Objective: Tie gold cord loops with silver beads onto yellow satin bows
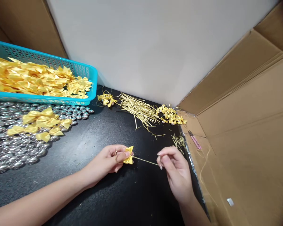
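Between the thumb and fingers of my left hand (112, 159) is a yellow ribbon bow (129, 155), low over the black table. A loop of thin gold cord (117, 156) curls out on its left side. From the bow's right side a straight length of gold cord (145, 161) runs across to my right hand (175, 171). There the thumb and fingertips pinch its end. Whatever sits behind the bow is mostly hidden by my fingers.
A blue basket (91, 83) of yellow bows stands at back left, with silver beads (21, 150) and loose bows (43, 122) before it. Cut gold cords (139, 110), finished-looking bow clusters (171, 114), cord scraps (178, 141) and pink-handled snips (195, 140) lie behind my hands. Cardboard walls the right.
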### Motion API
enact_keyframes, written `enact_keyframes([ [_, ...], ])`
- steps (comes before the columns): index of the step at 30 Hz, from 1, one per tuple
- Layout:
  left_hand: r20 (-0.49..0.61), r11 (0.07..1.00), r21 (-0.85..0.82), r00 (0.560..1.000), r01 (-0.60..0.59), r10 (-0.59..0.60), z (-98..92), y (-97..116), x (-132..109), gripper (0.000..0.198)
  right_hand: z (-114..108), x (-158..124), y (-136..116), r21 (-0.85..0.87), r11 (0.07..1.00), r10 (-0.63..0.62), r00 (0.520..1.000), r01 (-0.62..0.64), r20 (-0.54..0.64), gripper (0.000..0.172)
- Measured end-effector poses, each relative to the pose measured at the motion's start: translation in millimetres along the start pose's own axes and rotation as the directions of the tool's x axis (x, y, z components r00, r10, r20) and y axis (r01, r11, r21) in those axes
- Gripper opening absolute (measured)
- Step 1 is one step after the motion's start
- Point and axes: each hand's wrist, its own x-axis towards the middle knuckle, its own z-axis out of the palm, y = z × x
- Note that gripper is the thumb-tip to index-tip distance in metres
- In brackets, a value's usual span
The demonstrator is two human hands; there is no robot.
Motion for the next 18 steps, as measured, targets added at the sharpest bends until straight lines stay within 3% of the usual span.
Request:
enact_keyframes([
  [2, 0.0, 1.0, -0.007, 1.0, 0.007, -0.007, 0.8, 1.4, -1.0, 0.044, 2.0, 2.8, 1.8, -0.061, 0.994, 0.089, 0.995, -0.086, 0.055, 0.004],
  [4, 0.008, 1.0, 0.017, 1.0, 0.008, -0.008, 2.5, 4.3, -2.4, 0.044, 7.1, 7.4, 3.4, -0.12, 0.981, 0.162, 0.983, -0.152, 0.084, 0.011],
  [11, 0.052, 0.995, 0.061, 0.995, -0.083, 0.08, 6.8, 5.5, -6.7, 0.032, 31.7, 25.4, 8.1, -0.229, 0.916, 0.36, 0.927, -0.331, 0.101, 0.022],
  [14, 0.032, 0.981, 0.126, 0.989, -0.145, 0.142, 5.4, 2.1, -7.6, 0.028, 35.8, 27.5, 12.1, -0.164, 0.9, 0.426, 0.896, -0.404, 0.13, 0.022],
  [18, 0.057, 0.946, 0.235, 0.975, -0.223, 0.216, 2.1, 2.5, -8.8, 0.022, 35.6, 28.0, 16.2, 0.073, 0.825, 0.543, 0.823, -0.56, 0.166, 0.032],
])
